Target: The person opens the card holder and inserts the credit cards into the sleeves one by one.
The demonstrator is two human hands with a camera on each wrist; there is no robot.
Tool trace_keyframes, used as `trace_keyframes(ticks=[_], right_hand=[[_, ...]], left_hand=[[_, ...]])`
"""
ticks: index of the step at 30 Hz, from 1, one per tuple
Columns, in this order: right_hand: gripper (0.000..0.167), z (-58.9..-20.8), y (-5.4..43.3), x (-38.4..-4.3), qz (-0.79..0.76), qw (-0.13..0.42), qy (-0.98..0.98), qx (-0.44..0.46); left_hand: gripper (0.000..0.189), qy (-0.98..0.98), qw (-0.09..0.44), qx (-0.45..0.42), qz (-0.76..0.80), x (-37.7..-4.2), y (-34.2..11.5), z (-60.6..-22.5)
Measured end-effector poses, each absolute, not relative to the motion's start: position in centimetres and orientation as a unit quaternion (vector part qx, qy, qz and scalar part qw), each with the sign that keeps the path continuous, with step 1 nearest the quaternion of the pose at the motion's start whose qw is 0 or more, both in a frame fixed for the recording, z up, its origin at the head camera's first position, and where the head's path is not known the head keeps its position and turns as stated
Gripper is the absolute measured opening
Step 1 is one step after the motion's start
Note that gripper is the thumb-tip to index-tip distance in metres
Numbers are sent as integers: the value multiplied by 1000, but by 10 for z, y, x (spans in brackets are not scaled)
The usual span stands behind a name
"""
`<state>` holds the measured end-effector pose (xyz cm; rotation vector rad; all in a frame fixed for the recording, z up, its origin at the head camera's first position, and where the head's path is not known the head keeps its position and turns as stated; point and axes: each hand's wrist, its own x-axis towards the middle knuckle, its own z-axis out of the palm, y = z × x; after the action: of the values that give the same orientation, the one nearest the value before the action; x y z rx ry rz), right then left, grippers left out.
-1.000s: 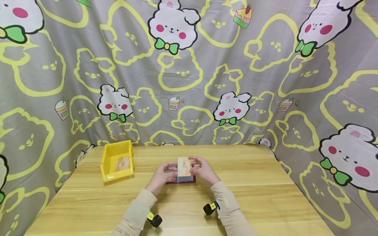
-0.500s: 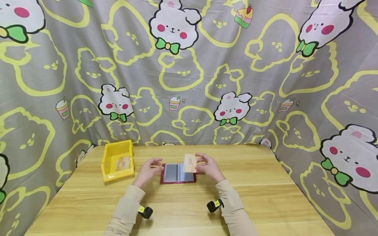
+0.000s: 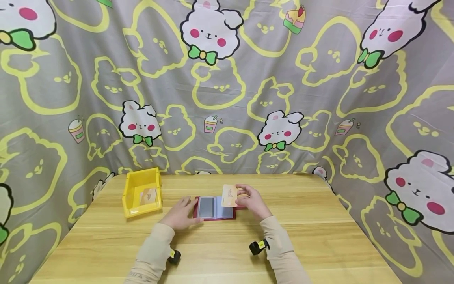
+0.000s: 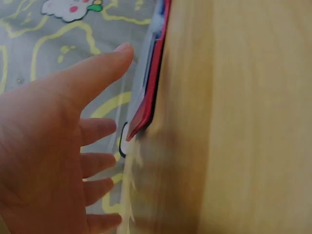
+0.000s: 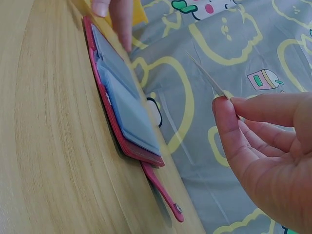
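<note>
A red card holder [image 3: 196, 218] lies spread flat on the table, its clear plastic sleeves [image 5: 129, 114] facing up. Its strap with a metal snap [image 5: 168, 195] sticks out on the right side. My right hand [image 3: 252, 202] pinches a cream and orange card [image 3: 229, 196] between thumb and fingers, above the holder's right half. In the right wrist view the card [image 5: 207, 73] shows nearly edge-on, raised off the sleeves. My left hand [image 3: 181, 215] is at the holder's left edge, fingers spread and thumb near its front corner. Nothing is in the left palm [image 4: 44, 126].
A yellow plastic bin [image 3: 134, 213] stands at the back left of the wooden table [image 3: 220, 252], with another orange and cream card [image 3: 148, 195] inside. A patterned grey curtain [image 3: 227, 150] hangs behind the table and along its sides.
The right hand has carried the card rightward and slightly up from the holder's middle. My left hand moved left off the card, then its fingers spread beside the holder's left edge.
</note>
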<state>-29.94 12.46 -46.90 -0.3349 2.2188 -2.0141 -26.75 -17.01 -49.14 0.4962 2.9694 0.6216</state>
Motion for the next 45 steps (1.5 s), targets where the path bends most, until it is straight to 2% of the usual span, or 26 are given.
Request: trace_keyframes(ticks=[7, 18, 32, 45], right_hand=[[58, -468, 125, -299, -671, 64, 730, -114], [60, -469, 125, -306, -654, 74, 744, -117], [59, -483, 106, -309, -634, 85, 759, -122], [57, -491, 92, -308, -637, 85, 756, -124]], left_hand=[[84, 971, 58, 139, 184, -260, -165, -488], [79, 974, 51, 140, 169, -264, -163, -491], [54, 976, 19, 146, 158, -264, -161, -488], [51, 976, 29, 139, 167, -267, -160, -488]])
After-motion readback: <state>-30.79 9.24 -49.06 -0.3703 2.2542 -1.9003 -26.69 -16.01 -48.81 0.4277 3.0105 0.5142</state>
